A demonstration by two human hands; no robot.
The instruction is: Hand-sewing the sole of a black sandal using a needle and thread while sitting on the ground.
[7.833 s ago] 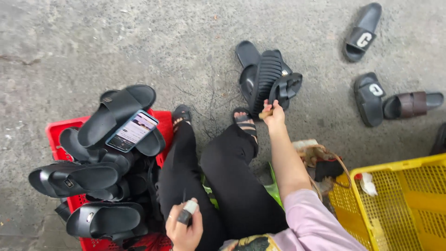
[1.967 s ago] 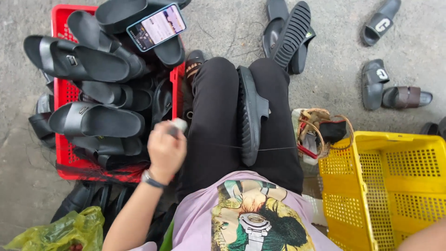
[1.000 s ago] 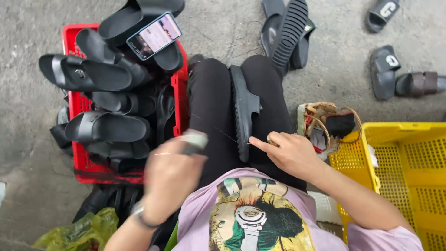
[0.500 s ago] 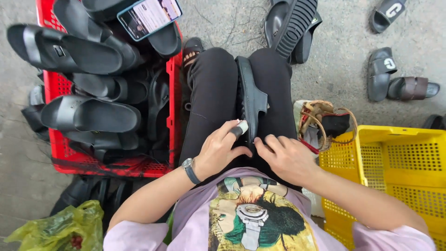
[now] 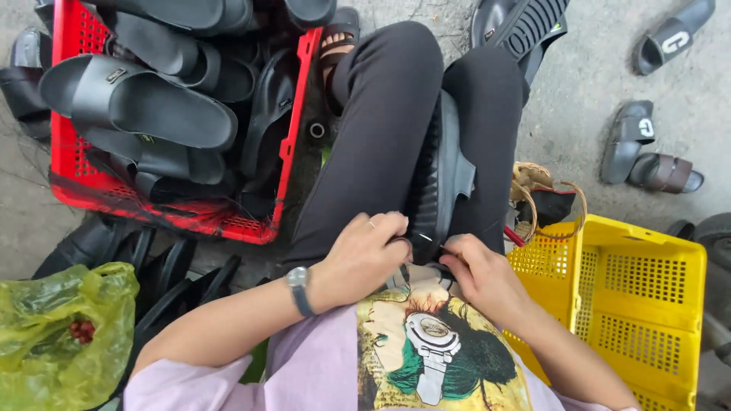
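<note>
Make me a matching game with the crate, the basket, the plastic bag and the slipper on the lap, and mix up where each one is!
Things:
1. red crate
2. yellow basket
3. green plastic bag
4. black slipper

Places:
A. bottom left corner
B. between the knees, at both hands
C. right of the person
D. left of the legs, full of black slippers

Pairs: 1-D, 2-C, 3-A, 4-B

Even, soft daylight is falling throughout; shadows are lying faint beside the red crate [image 5: 293, 129]. Focus is holding sharp, with no glare showing.
</note>
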